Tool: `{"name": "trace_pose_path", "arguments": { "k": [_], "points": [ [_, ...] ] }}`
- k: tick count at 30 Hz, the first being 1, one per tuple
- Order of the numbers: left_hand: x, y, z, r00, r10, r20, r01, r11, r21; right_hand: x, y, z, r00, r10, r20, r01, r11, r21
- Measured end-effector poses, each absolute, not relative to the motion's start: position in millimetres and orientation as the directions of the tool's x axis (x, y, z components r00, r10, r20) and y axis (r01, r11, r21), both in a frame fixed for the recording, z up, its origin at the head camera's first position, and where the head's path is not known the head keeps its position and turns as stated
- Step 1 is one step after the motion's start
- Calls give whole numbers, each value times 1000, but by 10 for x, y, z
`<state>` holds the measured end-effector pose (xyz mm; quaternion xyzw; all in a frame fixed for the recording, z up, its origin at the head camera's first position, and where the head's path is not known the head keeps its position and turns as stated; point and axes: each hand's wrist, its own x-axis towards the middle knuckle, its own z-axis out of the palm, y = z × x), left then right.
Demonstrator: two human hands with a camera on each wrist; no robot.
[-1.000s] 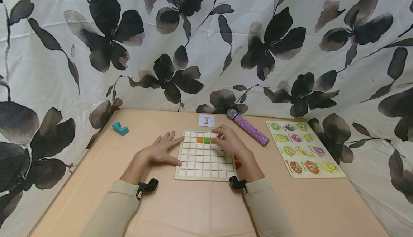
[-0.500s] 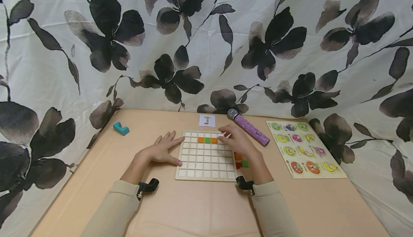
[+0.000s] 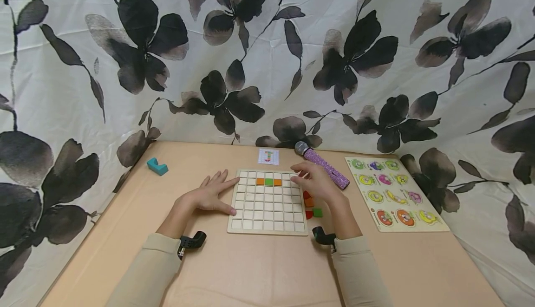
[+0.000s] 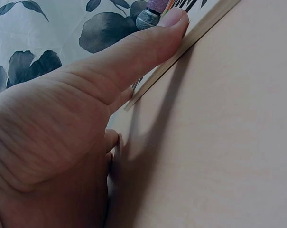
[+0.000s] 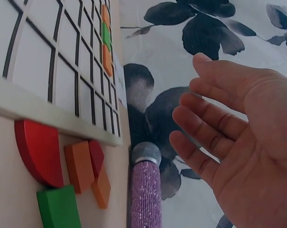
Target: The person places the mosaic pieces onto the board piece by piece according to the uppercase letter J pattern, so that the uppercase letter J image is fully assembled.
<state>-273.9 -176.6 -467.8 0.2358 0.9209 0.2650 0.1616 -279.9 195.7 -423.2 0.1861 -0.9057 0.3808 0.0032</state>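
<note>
A white grid board (image 3: pixel 263 214) lies on the table, with an orange tile (image 3: pixel 260 182), a green tile (image 3: pixel 269 182) and another orange tile (image 3: pixel 277 182) side by side in its upper rows. My left hand (image 3: pixel 205 198) is spread at the board's left side, its thumb resting on the edge. Over the upper right corner of the board hovers my right hand (image 3: pixel 319 181), fingers loosely bent with nothing between them in the right wrist view. Beside the board's right edge lie a red curved block (image 5: pixel 39 152), a green block (image 5: pixel 59 206), orange blocks (image 5: pixel 79 166) and a smaller red piece.
Behind the board lies a small card (image 3: pixel 268 156) with a coloured J pattern. A purple glittery microphone (image 3: pixel 328 167) lies past my right hand. A fruit picture board (image 3: pixel 393 195) is at the right, a teal block (image 3: pixel 157 166) at the far left. Floral cloth hangs behind.
My right hand has let go of the second orange tile, now seen beside the green one, and has drawn back to the right, uncovering the loose blocks. My left hand stays put.
</note>
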Motion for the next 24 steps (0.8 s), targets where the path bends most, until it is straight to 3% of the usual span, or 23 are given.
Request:
{"name": "trace_pose_path", "arguments": {
  "k": [12, 24],
  "points": [
    [-2743, -1769, -4690, -836, 522, -171, 352, 748, 563, -2829, 2149, -4267, -952, -294, 81, -262, 651, -713],
    [-2754, -1759, -4690, -835, 520, -181, 348, 753, 558, -2876, 2322, -4298, -952, -305, 8, -234, 714, -660]
  ]
}}
